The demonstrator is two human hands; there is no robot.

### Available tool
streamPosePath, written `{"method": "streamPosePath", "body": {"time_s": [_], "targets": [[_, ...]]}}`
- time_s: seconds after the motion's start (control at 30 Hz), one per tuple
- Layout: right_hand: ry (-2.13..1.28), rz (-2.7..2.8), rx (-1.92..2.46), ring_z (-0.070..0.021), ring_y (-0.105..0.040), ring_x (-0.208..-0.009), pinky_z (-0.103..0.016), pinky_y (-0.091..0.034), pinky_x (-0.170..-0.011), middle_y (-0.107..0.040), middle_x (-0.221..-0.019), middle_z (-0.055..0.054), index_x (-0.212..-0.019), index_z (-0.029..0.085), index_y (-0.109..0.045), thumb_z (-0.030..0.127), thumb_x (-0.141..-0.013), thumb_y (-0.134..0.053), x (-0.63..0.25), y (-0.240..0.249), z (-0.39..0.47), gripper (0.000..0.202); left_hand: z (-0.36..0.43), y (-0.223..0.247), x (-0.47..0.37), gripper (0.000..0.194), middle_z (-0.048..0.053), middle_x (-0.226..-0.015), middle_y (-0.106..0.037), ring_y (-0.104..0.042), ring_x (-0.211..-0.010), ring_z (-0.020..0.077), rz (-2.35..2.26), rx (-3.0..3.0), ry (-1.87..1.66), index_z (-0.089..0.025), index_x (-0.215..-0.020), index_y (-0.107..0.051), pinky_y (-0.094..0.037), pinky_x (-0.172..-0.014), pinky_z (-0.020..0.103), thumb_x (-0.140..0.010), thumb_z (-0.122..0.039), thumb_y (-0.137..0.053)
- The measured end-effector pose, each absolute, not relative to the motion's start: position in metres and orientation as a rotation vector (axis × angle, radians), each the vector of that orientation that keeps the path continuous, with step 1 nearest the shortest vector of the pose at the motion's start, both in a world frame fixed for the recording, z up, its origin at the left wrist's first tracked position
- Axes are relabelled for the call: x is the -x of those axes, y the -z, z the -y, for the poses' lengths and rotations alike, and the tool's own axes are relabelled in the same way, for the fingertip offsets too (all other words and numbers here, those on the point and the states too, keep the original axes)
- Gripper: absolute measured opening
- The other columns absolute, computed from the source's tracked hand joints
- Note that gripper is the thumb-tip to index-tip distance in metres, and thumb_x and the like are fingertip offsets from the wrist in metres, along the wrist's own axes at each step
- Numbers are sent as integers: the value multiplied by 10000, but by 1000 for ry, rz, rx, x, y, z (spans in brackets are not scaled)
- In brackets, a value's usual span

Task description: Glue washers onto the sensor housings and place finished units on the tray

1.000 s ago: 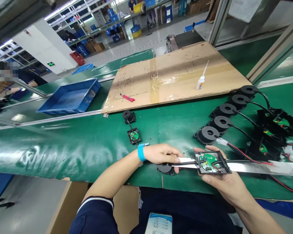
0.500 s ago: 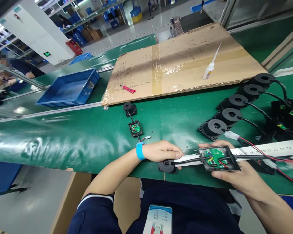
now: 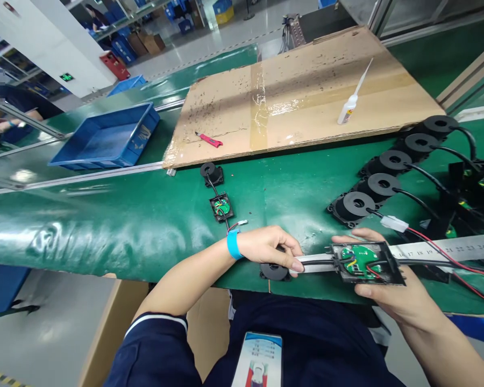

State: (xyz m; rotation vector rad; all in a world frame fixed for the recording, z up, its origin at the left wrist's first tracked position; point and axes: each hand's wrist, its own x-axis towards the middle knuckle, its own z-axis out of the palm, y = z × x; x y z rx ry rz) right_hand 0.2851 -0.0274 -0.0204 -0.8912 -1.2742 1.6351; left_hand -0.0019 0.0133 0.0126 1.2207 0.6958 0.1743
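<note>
My left hand (image 3: 271, 248) is closed, its thumb and fingers pinching a black cable (image 3: 318, 263) against the end of a steel ruler (image 3: 421, 251). Under that hand sits a round black part (image 3: 274, 272), partly covered by it. My right hand (image 3: 403, 295) grips an open black housing (image 3: 381, 269) from below, thumb on the near side and fingertips on the far side. Inside the housing lies a green circuit board (image 3: 361, 259) with thin coloured wires. The ruler passes beneath the housing. Near the right hand is a white connector (image 3: 394, 223) on red and black wires.
Several round black parts (image 3: 355, 204) with cables stand in a row at right. Another housing (image 3: 221, 207) lies ahead of my left arm. A cardboard sheet (image 3: 306, 80) carries a red cutter (image 3: 208, 140) and a white bottle (image 3: 348, 109). A blue bin (image 3: 105, 137) stands left.
My left thumb has come down over the cable at the ruler's end, where the hand lay flatter before. The housing in my right hand has shifted slightly right. The view has tilted a little.
</note>
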Motion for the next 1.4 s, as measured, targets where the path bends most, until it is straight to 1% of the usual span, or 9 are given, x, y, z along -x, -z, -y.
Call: {"method": "streamPosePath", "body": {"time_s": [0.13, 0.3, 0.43, 0.6, 0.8, 1.03, 1.23, 1.33, 1.4], "targets": [[-1714, 1186, 851, -283, -736, -1120, -339, -657, -862, -710, -1349, -58, -1321, 366, -670, 481, -786, -928, -280, 24, 29, 605, -12, -12, -1, 287, 18, -783, -789, -689, -718, 107, -712, -1235, -198, -169, -865, -795, -494, -733, 198, -808, -444, -854], [-1736, 1228, 857, -261, -763, -1044, -287, -664, -798, -721, -1331, -50, -1299, 377, -687, 442, -796, -930, -285, 23, 29, 563, -15, -12, -2, 222, 18, -775, -789, -698, -726, 117, -705, -1217, -186, -178, -847, -804, -494, -735, 204, -795, -386, -862], [-1736, 1247, 911, -271, -766, -1031, -300, -668, -796, -721, -1323, -73, -1279, 357, -692, 445, -769, -947, -295, 27, 30, 577, -17, -11, -3, 155, 16, -785, -794, -689, -722, 111, -678, -1269, -161, -190, -857, -807, -462, -697, 200, -843, -344, -816], [-1716, 1247, 986, -312, -742, -1107, -372, -664, -854, -732, -1289, -88, -1241, 339, -707, 429, -751, -954, -297, 25, 29, 556, -19, -10, -2, 174, 28, -794, -797, -680, -728, 123, -634, -1332, -185, -188, -859, -806, -441, -681, 216, -874, -361, -789], [-1690, 1281, 1026, -341, -727, -1132, -446, -652, -902, -722, -1300, -101, -1235, 325, -698, 438, -747, -946, -297, 24, 29, 559, -19, -5, -1, 212, 36, -825, -804, -677, -733, 136, -618, -1349, -167, -197, -888, -804, -436, -672, 236, -885, -407, -773], [-1681, 1300, 1021, -314, -720, -1143, -387, -649, -903, -720, -1303, -84, -1238, 334, -697, 426, -754, -946, -299, 24, 31, 552, -20, -4, -1, 233, 48, -832, -805, -669, -731, 143, -585, -1399, -187, -190, -880, -798, -434, -693, 260, -900, -417, -753], [-1657, 1274, 1020, -337, -715, -1150, -418, -654, -896, -716, -1306, -87, -1245, 333, -686, 453, -724, -964, -295, 23, 29, 602, -10, -7, -3, 232, 49, -811, -794, -638, -664, 120, -661, -1382, -254, -169, -871, -769, -441, -681, 255, -905, -397, -743], [-1682, 1255, 994, -341, -725, -1122, -433, -667, -855, -703, -1333, -90, -1311, 345, -660, 469, -744, -949, -293, 22, 29, 648, -6, -6, -3, 279, 53, -808, -789, -646, -708, 127, -715, -1361, -278, -168, -860, -775, -459, -696, 251, -892, -445, -761], [-1696, 1280, 957, -338, -715, -1145, -417, -666, -854, -698, -1336, -85, -1307, 352, -665, 442, -751, -946, -294, 22, 29, 629, -6, -5, -2, 295, 60, -822, -791, -663, -766, 143, -703, -1362, -262, -175, -851, -784, -474, -724, 255, -884, -468, -773]]}}
